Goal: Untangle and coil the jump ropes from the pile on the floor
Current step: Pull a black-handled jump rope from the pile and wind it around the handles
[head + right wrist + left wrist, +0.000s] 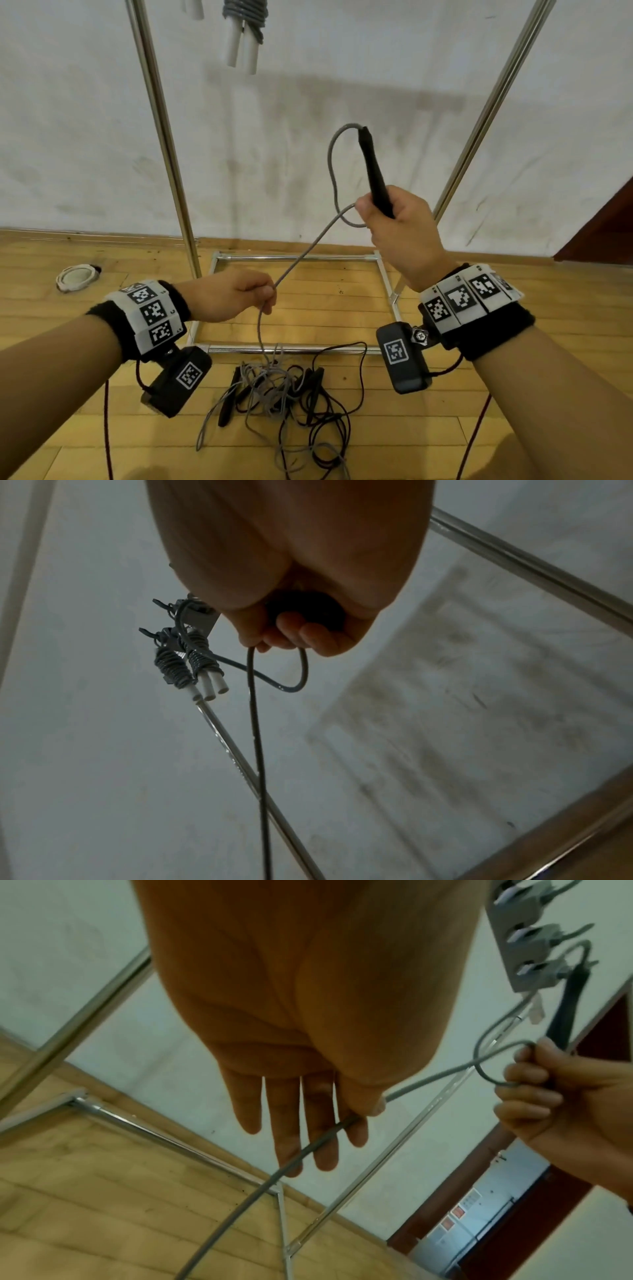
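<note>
A wooden plank floor [342, 301] is meeting a scuffed white wall [85, 137], and a white ring-shaped object [76, 277] is lying at the far left near the skirting. A chrome rack [164, 137] is standing against the wall, its rectangular base resting on the boards, with a coiled grey rope with white handles [244, 31] hanging at its top. The left hand [229, 296] is pinching the grey jump rope [301, 257] between thumb and forefinger, the other fingers lying nearly straight in the left wrist view. From that pinch the cord is dropping down into the tangled pile of ropes [281, 390] on the floor just in front of the rack base, where grey and dark cords and black handles are lying across one another. Up and to the right, the cord is rising to the right hand [400, 233], looping beside it. The right hand is wrapping its fingers around the black handle [375, 174], which is pointing up and slightly left, its long axis close to vertical, with the cord leaving its top end and curving back down.
</note>
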A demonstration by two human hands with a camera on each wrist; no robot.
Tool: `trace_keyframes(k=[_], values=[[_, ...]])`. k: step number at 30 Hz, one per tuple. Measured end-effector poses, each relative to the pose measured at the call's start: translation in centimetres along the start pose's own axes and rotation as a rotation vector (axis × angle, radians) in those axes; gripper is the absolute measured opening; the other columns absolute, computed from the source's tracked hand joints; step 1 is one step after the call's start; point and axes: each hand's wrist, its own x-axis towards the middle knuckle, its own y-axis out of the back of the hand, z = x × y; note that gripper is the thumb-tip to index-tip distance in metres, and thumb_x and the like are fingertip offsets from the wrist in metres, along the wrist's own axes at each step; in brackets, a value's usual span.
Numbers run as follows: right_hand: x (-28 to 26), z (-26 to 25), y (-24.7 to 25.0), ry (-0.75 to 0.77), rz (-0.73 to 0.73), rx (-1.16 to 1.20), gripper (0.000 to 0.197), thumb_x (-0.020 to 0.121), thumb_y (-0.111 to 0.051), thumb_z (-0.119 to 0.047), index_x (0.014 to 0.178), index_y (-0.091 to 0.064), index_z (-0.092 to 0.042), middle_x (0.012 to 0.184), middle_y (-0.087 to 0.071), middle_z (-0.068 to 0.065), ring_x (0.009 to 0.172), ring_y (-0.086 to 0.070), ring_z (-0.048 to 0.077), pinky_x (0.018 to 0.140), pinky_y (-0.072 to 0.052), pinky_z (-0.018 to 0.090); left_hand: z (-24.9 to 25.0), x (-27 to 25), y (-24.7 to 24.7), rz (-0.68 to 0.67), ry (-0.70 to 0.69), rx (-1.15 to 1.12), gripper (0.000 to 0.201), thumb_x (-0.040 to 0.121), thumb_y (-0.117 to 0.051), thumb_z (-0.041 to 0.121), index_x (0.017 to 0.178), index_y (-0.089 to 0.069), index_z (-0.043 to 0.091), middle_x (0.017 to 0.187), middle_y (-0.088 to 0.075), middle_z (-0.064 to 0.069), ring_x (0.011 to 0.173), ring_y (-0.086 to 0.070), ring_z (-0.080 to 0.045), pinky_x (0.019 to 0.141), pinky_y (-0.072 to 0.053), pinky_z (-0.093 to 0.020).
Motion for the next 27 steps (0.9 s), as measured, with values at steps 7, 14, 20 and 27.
trace_keyframes(k=[7, 14, 20, 27], values=[[0.2, 2.5, 1.9, -0.164, -0.086, -0.011, 0.018, 0.089, -0.067, -0.024, 0.082, -0.068, -0.007, 0.065, -0.057, 0.002, 0.055, -0.045, 0.013, 0.055, -0.039, 0.029, -0.8, -0.7, 2.0, 0.347, -0.010, -0.023, 0.026, 0.099, -0.050, 0.036, 0.083, -0.070, 0.033, 0.059, -0.057, 0.006, 0.054, -0.056, -0.006, 0.057, -0.044, -0.018], [-0.8, 4.2, 1.5, -0.129, -0.133, -0.298, 0.008, 0.085, -0.072, -0.021, 0.084, -0.074, -0.029, 0.085, -0.068, -0.012, 0.078, -0.063, 0.007, 0.070, -0.048, 0.023, 2.1, -1.2, 2.7, 0.418, -0.079, 0.148, 0.023, 0.097, -0.054, 0.038, 0.084, -0.071, 0.032, 0.051, -0.053, 0.013, 0.041, -0.043, -0.003, 0.045, -0.037, -0.015], [-2.0, 3.0, -1.3, -0.012, -0.253, -0.295, 0.008, 0.086, -0.070, -0.037, 0.092, -0.072, -0.031, 0.080, -0.066, -0.011, 0.067, -0.061, 0.008, 0.063, -0.049, 0.028, 5.1, -1.0, 0.9, 0.393, -0.133, 0.221, 0.023, 0.098, -0.055, 0.032, 0.089, -0.072, 0.021, 0.056, -0.056, 0.006, 0.048, -0.050, -0.004, 0.049, -0.040, -0.016], [-2.5, 2.3, -3.0, 0.144, -0.192, -0.255, 0.012, 0.090, -0.067, -0.031, 0.099, -0.061, -0.025, 0.092, -0.057, -0.013, 0.082, -0.055, -0.001, 0.068, -0.039, 0.012, 6.2, -0.7, 0.8, 0.412, -0.128, 0.101, 0.024, 0.099, -0.053, 0.034, 0.083, -0.070, 0.028, 0.059, -0.057, -0.001, 0.045, -0.042, -0.006, 0.047, -0.036, -0.020]])
